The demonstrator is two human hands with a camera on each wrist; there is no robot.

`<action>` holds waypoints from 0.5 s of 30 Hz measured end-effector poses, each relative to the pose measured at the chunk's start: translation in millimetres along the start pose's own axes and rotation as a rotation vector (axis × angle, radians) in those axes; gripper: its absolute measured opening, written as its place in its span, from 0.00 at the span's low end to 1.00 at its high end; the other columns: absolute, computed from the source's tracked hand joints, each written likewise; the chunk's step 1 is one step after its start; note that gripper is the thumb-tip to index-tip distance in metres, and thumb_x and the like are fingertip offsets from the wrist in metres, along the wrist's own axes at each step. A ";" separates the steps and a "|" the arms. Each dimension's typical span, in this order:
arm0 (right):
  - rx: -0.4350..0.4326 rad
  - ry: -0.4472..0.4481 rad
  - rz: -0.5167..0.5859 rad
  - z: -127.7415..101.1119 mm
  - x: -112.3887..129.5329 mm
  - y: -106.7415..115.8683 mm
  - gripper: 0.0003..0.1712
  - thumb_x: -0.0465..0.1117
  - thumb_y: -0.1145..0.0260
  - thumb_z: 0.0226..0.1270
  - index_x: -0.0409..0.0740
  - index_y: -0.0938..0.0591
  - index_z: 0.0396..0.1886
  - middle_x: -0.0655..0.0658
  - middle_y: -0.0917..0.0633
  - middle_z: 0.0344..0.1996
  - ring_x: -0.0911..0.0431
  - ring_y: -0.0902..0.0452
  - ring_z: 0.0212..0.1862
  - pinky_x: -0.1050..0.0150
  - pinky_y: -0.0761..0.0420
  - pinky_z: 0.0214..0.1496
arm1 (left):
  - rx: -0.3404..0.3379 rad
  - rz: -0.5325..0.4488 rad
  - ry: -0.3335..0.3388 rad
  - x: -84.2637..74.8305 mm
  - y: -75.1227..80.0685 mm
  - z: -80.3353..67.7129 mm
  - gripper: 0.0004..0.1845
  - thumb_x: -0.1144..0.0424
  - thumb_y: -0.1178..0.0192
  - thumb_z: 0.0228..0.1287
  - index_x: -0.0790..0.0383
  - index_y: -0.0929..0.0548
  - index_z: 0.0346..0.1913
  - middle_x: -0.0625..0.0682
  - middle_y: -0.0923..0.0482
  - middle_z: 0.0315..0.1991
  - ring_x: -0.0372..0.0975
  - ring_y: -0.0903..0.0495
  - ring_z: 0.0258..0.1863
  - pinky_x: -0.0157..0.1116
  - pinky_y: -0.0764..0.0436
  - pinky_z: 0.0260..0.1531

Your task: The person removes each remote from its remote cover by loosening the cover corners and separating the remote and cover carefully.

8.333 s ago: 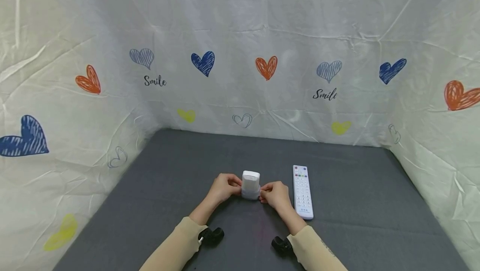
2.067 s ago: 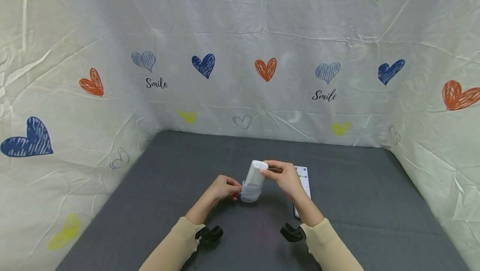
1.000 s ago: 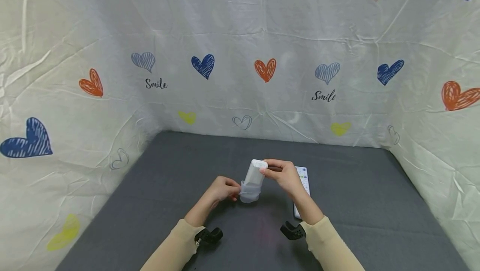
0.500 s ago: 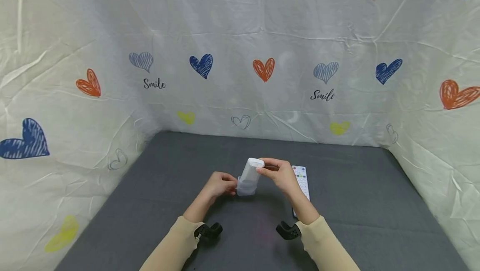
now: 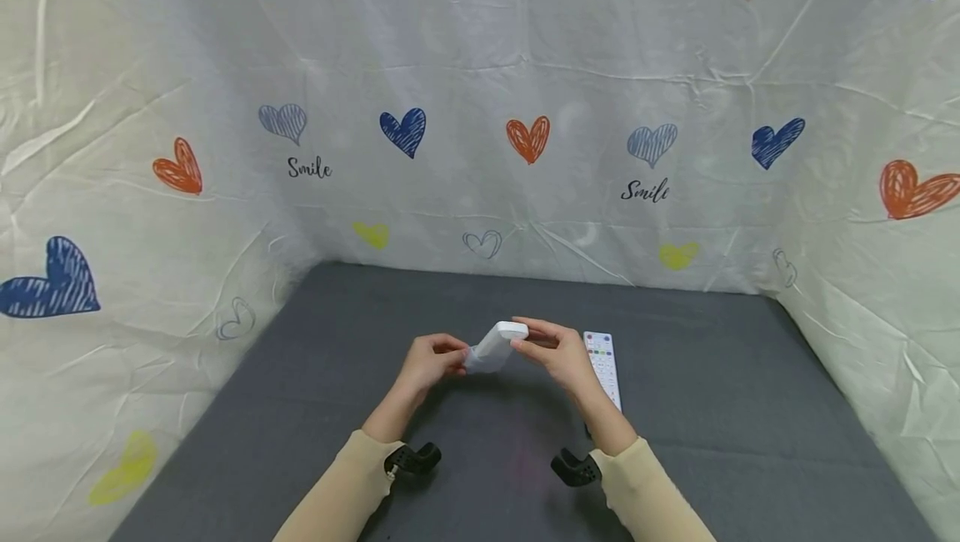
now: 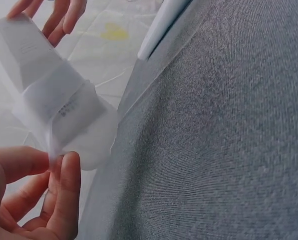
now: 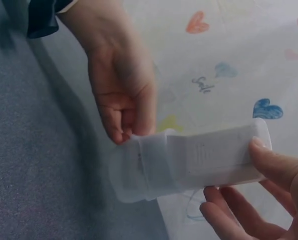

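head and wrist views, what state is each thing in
white device, tilted, lower end inside the translucent sleeve
translucent sleeve, around the device's lower end
remote, lying button side up, partly hidden
left grip, pinching the sleeve
right grip, holding the device's upper end
backdrop, creased

Wht remote (image 5: 603,365) on gry tbl (image 5: 720,383); wht backdrop (image 5: 600,50) behind w/ hearts (image 5: 528,140), "Smile" txt (image 5: 309,168).
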State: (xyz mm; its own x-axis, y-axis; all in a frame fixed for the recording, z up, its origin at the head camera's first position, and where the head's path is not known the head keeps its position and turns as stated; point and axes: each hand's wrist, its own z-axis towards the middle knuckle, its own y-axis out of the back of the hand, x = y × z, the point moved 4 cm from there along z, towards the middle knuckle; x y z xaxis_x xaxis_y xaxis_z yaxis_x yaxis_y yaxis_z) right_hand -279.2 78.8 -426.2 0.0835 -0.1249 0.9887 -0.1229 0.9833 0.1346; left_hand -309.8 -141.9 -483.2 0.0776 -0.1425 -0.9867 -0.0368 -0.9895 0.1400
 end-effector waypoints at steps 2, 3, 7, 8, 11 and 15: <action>0.003 -0.009 0.013 -0.8 -1.0 0.1 0.23 0.38 0.29 0.56 0.49 0.18 0.54 0.42 0.16 0.48 0.52 0.18 0.48 0.56 0.18 0.49 | -0.008 0.004 -0.014 -0.7 0.9 -0.3 0.05 0.75 0.37 0.57 0.72 0.16 0.37 0.57 0.19 0.30 0.40 0.18 0.22 0.42 0.15 0.32; 0.001 -0.011 0.017 -1.3 -1.3 0.2 0.24 0.38 0.29 0.56 0.48 0.18 0.55 0.42 0.16 0.48 0.53 0.18 0.48 0.57 0.18 0.49 | -0.012 0.007 -0.021 -0.8 1.4 -0.3 0.05 0.75 0.37 0.57 0.72 0.16 0.37 0.57 0.19 0.30 0.40 0.18 0.22 0.42 0.15 0.32; -0.014 -0.031 0.032 -3.5 -3.6 0.5 0.24 0.38 0.28 0.55 0.47 0.18 0.55 0.42 0.15 0.47 0.54 0.17 0.46 0.55 0.18 0.48 | -0.035 -0.014 -0.054 -1.3 3.2 0.9 0.06 0.76 0.38 0.57 0.74 0.17 0.37 0.56 0.19 0.29 0.39 0.19 0.22 0.39 0.15 0.30; -0.015 -0.032 0.039 -4.0 -4.3 0.3 0.24 0.38 0.28 0.55 0.45 0.18 0.54 0.41 0.15 0.47 0.54 0.16 0.45 0.55 0.18 0.48 | -0.043 -0.027 -0.063 -1.3 3.9 1.5 0.06 0.76 0.38 0.56 0.74 0.17 0.37 0.56 0.19 0.29 0.39 0.19 0.22 0.38 0.16 0.29; -0.003 -0.056 0.088 -4.8 -6.7 -1.0 0.24 0.38 0.28 0.55 0.43 0.19 0.54 0.40 0.15 0.46 0.54 0.15 0.42 0.55 0.17 0.47 | -0.070 -0.046 -0.092 -0.9 5.8 3.2 0.06 0.77 0.38 0.56 0.75 0.17 0.38 0.54 0.19 0.28 0.38 0.19 0.21 0.35 0.16 0.27; 0.034 -0.079 0.171 -4.7 -8.7 -3.7 0.25 0.38 0.29 0.57 0.39 0.21 0.55 0.39 0.16 0.46 0.53 0.15 0.42 0.58 0.17 0.46 | -0.091 -0.037 -0.100 -5.4 8.7 1.3 0.07 0.74 0.37 0.57 0.74 0.17 0.39 0.57 0.18 0.30 0.39 0.19 0.22 0.36 0.16 0.28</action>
State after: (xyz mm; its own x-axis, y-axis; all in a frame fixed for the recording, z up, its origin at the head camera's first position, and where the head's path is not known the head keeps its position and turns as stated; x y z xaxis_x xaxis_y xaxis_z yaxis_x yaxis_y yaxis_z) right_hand -274.8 76.8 -435.6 -0.0196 0.0321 0.9993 -0.1619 0.9862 -0.0348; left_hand -311.8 -149.7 -476.8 -0.0224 -0.1072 -0.9940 0.0549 -0.9929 0.1058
